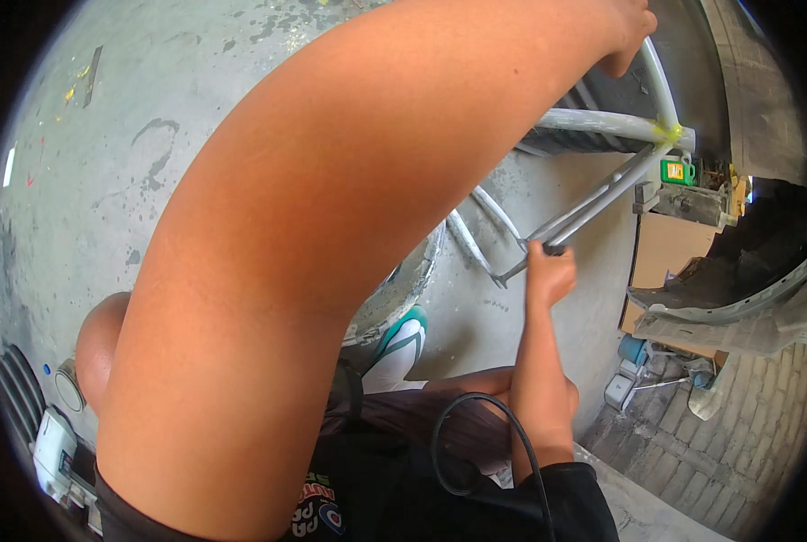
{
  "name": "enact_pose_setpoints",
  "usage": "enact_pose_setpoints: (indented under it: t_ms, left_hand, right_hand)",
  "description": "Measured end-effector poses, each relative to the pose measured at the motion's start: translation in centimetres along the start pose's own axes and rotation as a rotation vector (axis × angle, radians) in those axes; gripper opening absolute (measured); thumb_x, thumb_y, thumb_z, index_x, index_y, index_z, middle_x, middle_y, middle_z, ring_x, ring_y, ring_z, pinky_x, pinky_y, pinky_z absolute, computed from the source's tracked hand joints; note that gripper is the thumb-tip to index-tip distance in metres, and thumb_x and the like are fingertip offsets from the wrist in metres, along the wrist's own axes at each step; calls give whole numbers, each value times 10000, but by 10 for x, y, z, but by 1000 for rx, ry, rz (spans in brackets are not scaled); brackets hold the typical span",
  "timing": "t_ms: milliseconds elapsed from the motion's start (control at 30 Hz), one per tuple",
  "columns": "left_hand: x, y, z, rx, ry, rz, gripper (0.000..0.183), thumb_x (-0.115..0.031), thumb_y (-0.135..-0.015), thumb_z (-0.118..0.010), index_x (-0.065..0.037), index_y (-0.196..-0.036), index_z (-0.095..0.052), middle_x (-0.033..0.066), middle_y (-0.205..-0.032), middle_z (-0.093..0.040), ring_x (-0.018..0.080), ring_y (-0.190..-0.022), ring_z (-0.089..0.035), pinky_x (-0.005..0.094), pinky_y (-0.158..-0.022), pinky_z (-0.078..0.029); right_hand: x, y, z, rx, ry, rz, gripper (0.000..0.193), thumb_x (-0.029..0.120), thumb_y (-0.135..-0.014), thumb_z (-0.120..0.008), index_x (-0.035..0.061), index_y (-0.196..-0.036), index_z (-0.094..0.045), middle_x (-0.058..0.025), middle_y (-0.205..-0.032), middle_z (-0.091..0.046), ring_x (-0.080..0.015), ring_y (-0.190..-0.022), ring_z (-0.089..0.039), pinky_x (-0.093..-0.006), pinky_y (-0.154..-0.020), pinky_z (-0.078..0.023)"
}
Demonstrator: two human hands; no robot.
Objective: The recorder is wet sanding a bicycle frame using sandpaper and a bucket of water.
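Observation:
A bare grey bicycle frame (602, 122) with a yellow-green patch at one tube joint slants through the upper right. My left arm stretches across the whole view, and my left hand (634, 36) is closed round a tube at the top edge, partly cut off by the picture. Lower down, my right hand (551, 275) is closed in a fist on the thin stays near the frame's forked end. A small dark patch shows by its fingers; I cannot tell what it is. My left forearm and upper arm hide part of the frame.
A round, stained tub (426, 285) stands partly behind my arm, next to my foot in a green-edged flip-flop (399, 339). At right are a green jug (677, 172), cardboard (666, 257) and a curved vehicle panel (729, 321). A black cable (476, 397) loops before my shirt.

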State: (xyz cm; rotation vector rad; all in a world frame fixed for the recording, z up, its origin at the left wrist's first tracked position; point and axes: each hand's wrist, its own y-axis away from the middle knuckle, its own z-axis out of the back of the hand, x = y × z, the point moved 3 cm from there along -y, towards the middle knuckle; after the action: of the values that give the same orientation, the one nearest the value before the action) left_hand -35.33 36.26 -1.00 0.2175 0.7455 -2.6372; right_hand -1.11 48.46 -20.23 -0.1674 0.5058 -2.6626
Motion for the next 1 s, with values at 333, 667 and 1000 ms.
enact_pose_setpoints:
  t_ms: [333, 667, 1000]
  left_hand:
    - [6, 1, -6, 38, -56, 9, 619, -276, -781, -726, -47, -1332, -562, 146, -1369, -562, 302, -1378, -463, 612, -1218, -225]
    - [2, -4, -17, -80, -150, -142, 583, -117, -716, -635, -77, -1280, -493, 135, -1304, -546, 344, -1353, -458, 634, -1178, -271]
    - [12, -13, -11, 75, -203, -67, 530, -68, -756, -562, -77, -1283, -501, 106, -1330, -541, 323, -1393, -429, 692, -1198, -201]
  right_hand:
    - [152, 122, 64, 270, -628, 1056, 225, 154, -709, -794, 99, -908, -705, -63, -861, -619, -261, -860, -598, -431, -786, -412]
    - [208, 192, -48, 984, -134, 1090, 176, 64, -840, -635, 54, -965, -758, -152, -1026, -754, -325, -993, -722, -444, -875, -545]
    - [214, 7, 35, -3, -1503, -621, 644, 291, -1059, -480, -136, -1495, -271, -369, -1523, -337, -464, -1408, -386, -466, -1175, -306]
